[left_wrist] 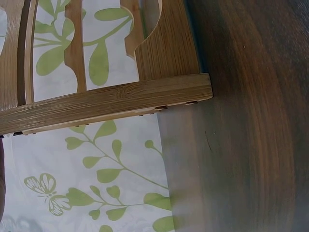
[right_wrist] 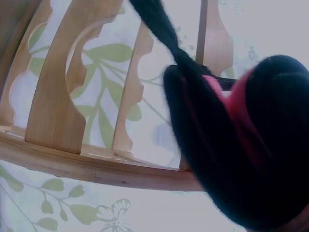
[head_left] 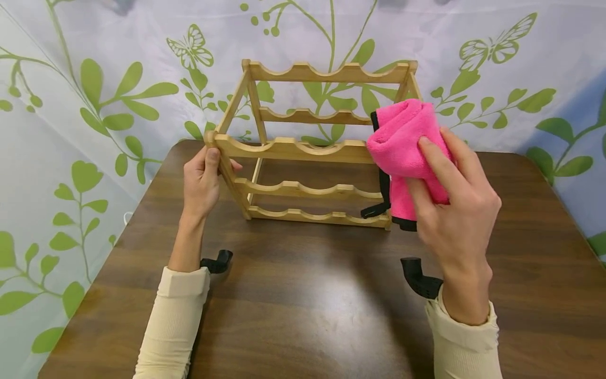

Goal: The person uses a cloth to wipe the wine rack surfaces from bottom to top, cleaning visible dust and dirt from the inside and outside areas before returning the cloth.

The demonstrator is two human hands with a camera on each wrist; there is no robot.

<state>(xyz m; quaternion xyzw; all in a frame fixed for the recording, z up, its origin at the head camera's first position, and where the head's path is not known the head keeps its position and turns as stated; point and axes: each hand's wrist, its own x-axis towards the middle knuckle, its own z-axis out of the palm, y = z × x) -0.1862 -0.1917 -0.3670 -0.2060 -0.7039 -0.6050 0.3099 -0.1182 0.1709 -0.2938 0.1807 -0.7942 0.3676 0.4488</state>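
Observation:
A wooden bottle rack (head_left: 352,152) with scalloped rails stands on the brown table. My left hand (head_left: 202,176) grips its left front post near the upper corner. In my right hand (head_left: 461,210) is a bunched pink cloth (head_left: 402,139) with black edging, pinched between thumb and fingers. The cloth is in front of the rack's right front corner and hides it; whether they touch I cannot tell. The left wrist view shows a post of the rack (left_wrist: 106,99) and its foot. Seen from the right wrist, the cloth (right_wrist: 241,106) looks mostly dark, beside the rack's rails (right_wrist: 53,96).
The brown wooden table (head_left: 303,295) extends in front of the rack and to both sides. Behind it hangs a pale curtain (head_left: 142,31) printed with green leaves and butterflies. Black curved pieces (head_left: 421,279) stick out by both sleeve cuffs.

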